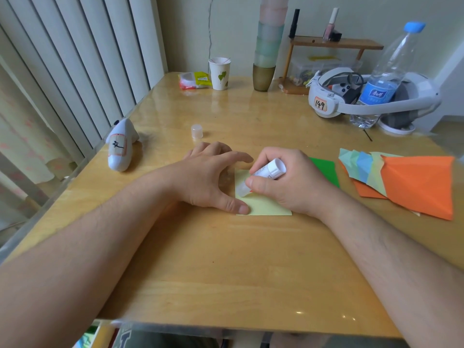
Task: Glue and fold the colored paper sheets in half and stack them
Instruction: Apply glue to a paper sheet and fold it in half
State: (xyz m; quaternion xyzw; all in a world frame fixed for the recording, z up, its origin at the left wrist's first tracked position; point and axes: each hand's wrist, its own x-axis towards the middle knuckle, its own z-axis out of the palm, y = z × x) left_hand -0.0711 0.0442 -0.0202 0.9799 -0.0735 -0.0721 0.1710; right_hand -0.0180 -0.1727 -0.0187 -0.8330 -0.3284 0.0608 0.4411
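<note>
A pale yellow paper sheet (263, 205) lies flat in the middle of the wooden table (226, 272). My left hand (211, 177) presses on its left edge, thumb at the near corner and fingers spread. My right hand (288, 182) grips a white glue stick (266, 174), its tip down on the yellow sheet. The stick's clear cap (196, 131) stands apart, farther back. A green sheet (325, 172) shows behind my right hand. To the right lies a fanned stack of colored sheets (406, 179) with an orange one on top.
A white controller (120, 149) lies at the left edge. At the back stand a paper cup (219, 73), a snack packet (194, 80), a stack of cups (266, 59), a small wooden shelf (336, 43), a white headset (371, 96) and a water bottle (384, 79).
</note>
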